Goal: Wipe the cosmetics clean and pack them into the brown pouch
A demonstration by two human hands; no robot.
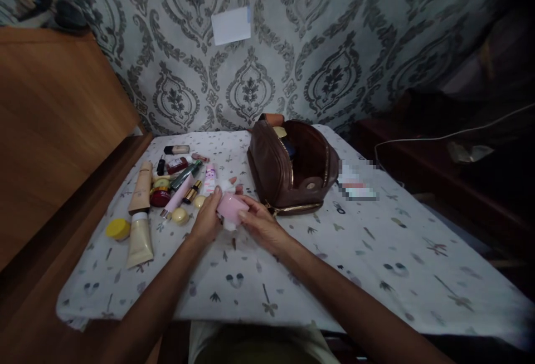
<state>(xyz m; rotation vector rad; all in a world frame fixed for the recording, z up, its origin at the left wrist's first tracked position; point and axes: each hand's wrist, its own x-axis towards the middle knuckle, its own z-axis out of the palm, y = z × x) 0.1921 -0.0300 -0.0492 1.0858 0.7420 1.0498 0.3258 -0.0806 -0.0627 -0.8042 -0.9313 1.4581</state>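
Nearest: desk [376, 286] under a white cloth with small printed leaf motifs. Lower left: cream squeeze tube [141, 244], flared flat at one end; just beside it, round yellow plastic lid [118, 228]. Centre: glossy pink rounded piece [232, 208] between left hand [208, 218] and right hand [259, 222]; fingers of both pinch its edges, thin crumpled white tissue [229, 225] around it. Left of centre: squat dark-red jar [160, 197], slim pale-pink tube [180, 194]. Right of centre: boxy brown leather bag [271, 166], metal-toothed zip gaping. Top: grey damask-patterned wall [288, 57].
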